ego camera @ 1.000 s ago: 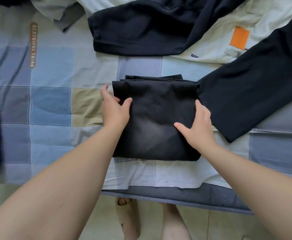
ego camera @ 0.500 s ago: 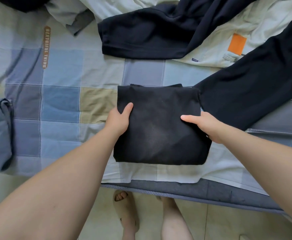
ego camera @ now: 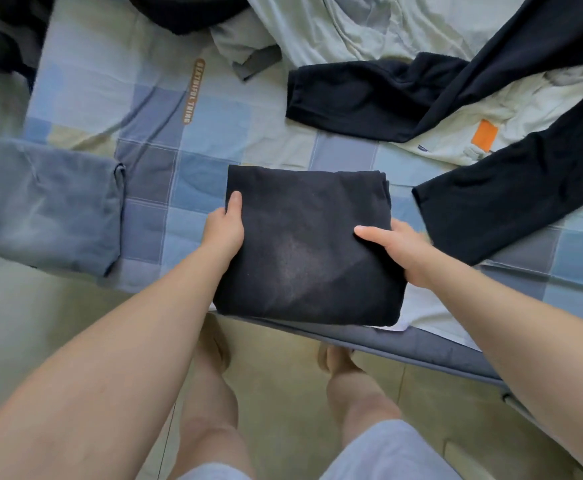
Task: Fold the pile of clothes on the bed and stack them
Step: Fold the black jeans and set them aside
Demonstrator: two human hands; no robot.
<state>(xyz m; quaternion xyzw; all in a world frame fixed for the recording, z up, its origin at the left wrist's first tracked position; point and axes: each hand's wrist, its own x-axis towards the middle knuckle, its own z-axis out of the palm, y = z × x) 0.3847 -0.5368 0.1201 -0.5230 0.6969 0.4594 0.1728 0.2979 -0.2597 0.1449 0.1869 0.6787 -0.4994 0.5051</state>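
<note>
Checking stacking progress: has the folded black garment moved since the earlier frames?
Yes. The folded black garment has shifted left and toward the bed's near edge, which it now overlaps.

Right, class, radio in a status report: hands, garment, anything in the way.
Grip on folded black garment by left hand and right hand, thumbs on top. At near edge of bed. To the left, folded grey-blue garment; close right, unfolded dark top.
</note>
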